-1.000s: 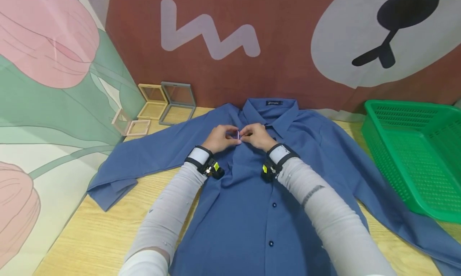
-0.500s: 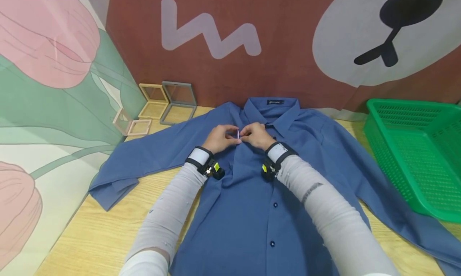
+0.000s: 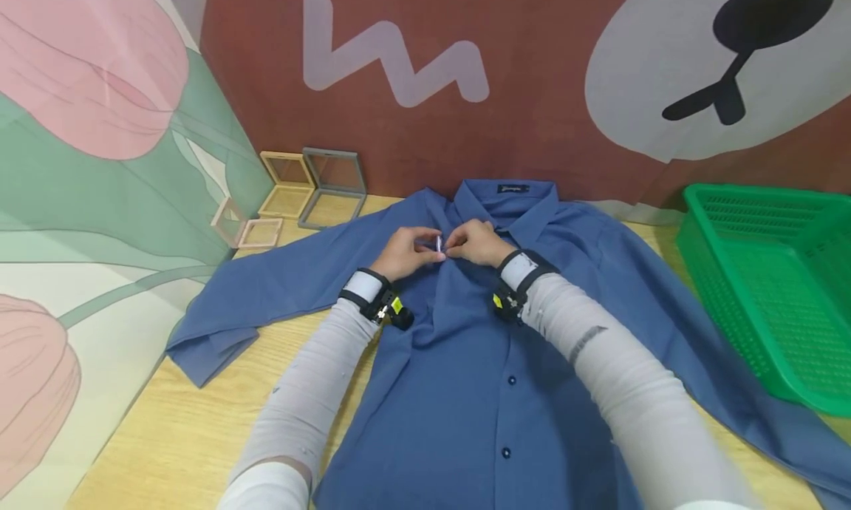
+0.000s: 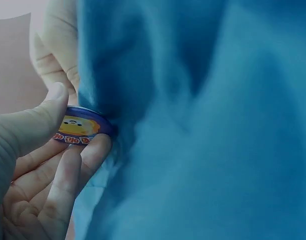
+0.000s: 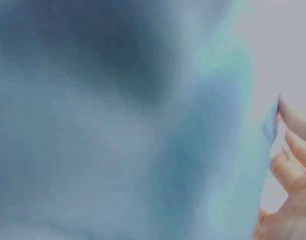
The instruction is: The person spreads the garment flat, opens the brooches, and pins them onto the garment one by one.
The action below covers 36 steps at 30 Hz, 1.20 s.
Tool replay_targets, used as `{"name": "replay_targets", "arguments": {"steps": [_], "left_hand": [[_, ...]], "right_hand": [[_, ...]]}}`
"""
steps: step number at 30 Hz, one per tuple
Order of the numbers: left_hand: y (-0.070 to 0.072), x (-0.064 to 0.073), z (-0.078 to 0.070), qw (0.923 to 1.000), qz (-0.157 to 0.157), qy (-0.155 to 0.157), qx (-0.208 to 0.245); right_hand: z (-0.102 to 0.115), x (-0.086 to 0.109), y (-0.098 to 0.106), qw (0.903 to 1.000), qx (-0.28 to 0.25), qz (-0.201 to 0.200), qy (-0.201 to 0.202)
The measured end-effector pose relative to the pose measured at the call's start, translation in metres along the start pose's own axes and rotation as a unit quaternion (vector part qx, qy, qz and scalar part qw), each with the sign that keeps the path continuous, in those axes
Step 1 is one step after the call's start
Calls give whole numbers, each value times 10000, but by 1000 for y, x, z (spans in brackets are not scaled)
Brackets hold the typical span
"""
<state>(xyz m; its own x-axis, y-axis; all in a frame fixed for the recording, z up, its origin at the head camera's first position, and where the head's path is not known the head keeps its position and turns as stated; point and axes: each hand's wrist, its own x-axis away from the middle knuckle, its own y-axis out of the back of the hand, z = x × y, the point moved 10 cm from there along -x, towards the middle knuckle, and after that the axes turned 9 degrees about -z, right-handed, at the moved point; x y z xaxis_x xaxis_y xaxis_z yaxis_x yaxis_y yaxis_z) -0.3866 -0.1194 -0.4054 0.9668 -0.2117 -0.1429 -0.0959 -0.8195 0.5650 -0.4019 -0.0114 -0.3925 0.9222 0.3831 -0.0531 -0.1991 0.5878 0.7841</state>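
A blue button-up shirt (image 3: 459, 406) lies spread on the table, collar at the far side. My left hand (image 3: 405, 253) pinches a round badge (image 4: 78, 126) by its edge, thumb on one side and fingers on the other. The badge has a yellow cartoon figure on a dark purple-blue ground; in the head view it shows edge-on as a thin pale line. Beside it, my right hand (image 3: 480, 244) pinches a raised fold of the shirt's chest, below the collar. The badge's far edge meets the cloth in the left wrist view. Its back is hidden.
A green plastic basket (image 3: 725, 325) stands at the right, by the shirt's sleeve. Several small hinged frames, among them a grey one (image 3: 332, 208) and a pink one (image 3: 261, 233), stand at the back left. Behind rises a brown wall hanging (image 3: 545, 66).
Both hands stay at the same spot on the chest with the badge between them. My right wrist has shifted slightly right, and the head view has turned a little.
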Motion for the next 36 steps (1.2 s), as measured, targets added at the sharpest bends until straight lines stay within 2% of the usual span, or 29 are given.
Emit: {"name": "replay_targets", "arguments": {"steps": [7, 13, 19, 24, 29, 31, 36], "left_hand": [[4, -1, -10, 9997, -12, 34, 251], [1, 0, -10, 9994, 10, 0, 355], [0, 1, -17, 9984, 21, -186, 539], [1, 1, -17, 9989, -49, -209, 426], [0, 2, -18, 9992, -52, -233, 320], [1, 2, -19, 9992, -94, -258, 295], [3, 3, -20, 9992, -92, -223, 324]], "right_hand": [[3, -1, 15, 9963, -841, -165, 100], [0, -1, 12, 9947, -1005, -132, 197], [-2, -3, 17, 9956, -838, -264, 314], [3, -5, 16, 9985, -391, -148, 348], [6, -3, 17, 9997, 67, -103, 187], [7, -3, 19, 9998, 79, -113, 166], [6, -2, 17, 9995, -280, 18, 174]]}}
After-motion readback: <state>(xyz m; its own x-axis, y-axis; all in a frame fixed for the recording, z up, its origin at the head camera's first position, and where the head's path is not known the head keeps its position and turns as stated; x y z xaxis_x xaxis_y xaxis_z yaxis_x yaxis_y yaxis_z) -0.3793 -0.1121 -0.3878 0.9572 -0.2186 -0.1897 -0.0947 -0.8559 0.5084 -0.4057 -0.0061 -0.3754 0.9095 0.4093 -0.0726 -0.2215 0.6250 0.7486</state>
